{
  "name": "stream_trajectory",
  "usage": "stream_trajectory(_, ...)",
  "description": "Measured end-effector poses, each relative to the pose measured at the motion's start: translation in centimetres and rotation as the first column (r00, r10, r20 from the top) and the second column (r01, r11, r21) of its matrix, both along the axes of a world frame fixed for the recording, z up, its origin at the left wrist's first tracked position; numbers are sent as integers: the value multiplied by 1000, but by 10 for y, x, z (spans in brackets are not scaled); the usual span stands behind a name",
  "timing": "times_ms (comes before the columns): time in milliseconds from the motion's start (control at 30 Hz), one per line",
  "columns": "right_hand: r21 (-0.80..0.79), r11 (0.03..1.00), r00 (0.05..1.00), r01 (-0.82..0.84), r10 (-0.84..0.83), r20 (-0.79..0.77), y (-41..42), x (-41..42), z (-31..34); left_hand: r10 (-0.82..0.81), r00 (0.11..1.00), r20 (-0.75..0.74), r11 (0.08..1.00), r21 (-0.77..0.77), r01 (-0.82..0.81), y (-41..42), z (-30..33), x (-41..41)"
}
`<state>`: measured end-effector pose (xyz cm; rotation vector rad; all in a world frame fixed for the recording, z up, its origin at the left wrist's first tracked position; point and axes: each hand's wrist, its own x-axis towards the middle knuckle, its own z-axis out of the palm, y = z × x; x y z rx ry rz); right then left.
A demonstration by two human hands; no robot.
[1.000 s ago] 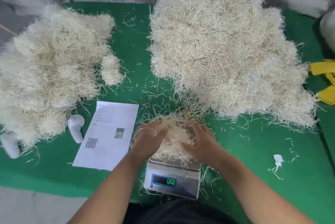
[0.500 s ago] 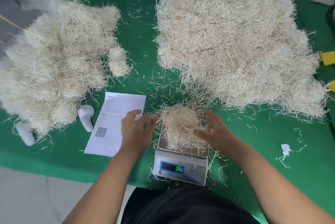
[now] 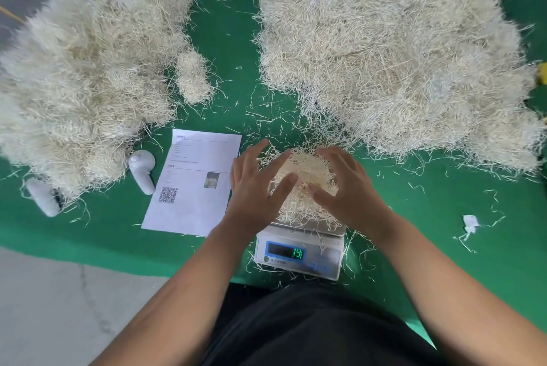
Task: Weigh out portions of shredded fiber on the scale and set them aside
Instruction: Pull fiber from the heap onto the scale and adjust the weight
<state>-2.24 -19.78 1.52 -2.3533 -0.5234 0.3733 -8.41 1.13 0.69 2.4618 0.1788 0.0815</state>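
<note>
A small silver scale (image 3: pixel 299 256) sits near the front edge of the green cloth, its lit green display showing digits. A pale clump of shredded fiber (image 3: pixel 305 179) lies on its pan. My left hand (image 3: pixel 257 188) is at the clump's left side with fingers spread and fairly straight, its thumb lying against the fibers. My right hand (image 3: pixel 346 188) cups the clump's right side with loosely bent fingers. A big fiber heap (image 3: pixel 390 49) fills the back right. A second heap (image 3: pixel 88 69) lies at the left, with one small separate clump (image 3: pixel 192 75) beside it.
A printed sheet with a QR code (image 3: pixel 192 182) lies left of the scale. Two white handle-like objects (image 3: pixel 142 170) (image 3: pixel 43 197) rest by the left heap. A white scrap (image 3: pixel 470 223) lies at the right. Loose strands litter the green cloth (image 3: pixel 444 247), whose front edge runs just behind the scale.
My left hand moved right from beside the paper onto the clump. My right hand shifted up along the clump's right side. The scale reading changed. The camera moved closer.
</note>
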Motion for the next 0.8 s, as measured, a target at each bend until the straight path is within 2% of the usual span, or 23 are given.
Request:
stream_trajectory(333, -9, 999, 999, 50, -50, 10, 2, 1, -4, 79, 997, 26, 993, -91, -76, 6, 7, 0)
stream_trajectory(433, 22, 994, 993, 110, -109, -36, 4, 5, -6, 98, 995, 5, 984, -151, -96, 7, 0, 0)
stream_trajectory(567, 28, 999, 992, 38, -34, -120, 2, 14, -6, 91, 994, -66, 964, -246, -104, -2, -7, 3)
stream_trajectory(633, 24, 997, 996, 71, -70, -52, -1, 31, -3, 95, 993, -74, 963, -245, -110, -7, -8, 7)
stream_trajectory(733, -149, 976, 985, 160, -150, 81, -7, 80, 0, 129, 990, -53, 963, -231, -138, -13, -6, 15)
stream_trajectory(800, -301, 939, 985, 164, -173, -1, -12, 114, 0, 133, 991, -31, 961, -242, -136, -15, -4, 19)
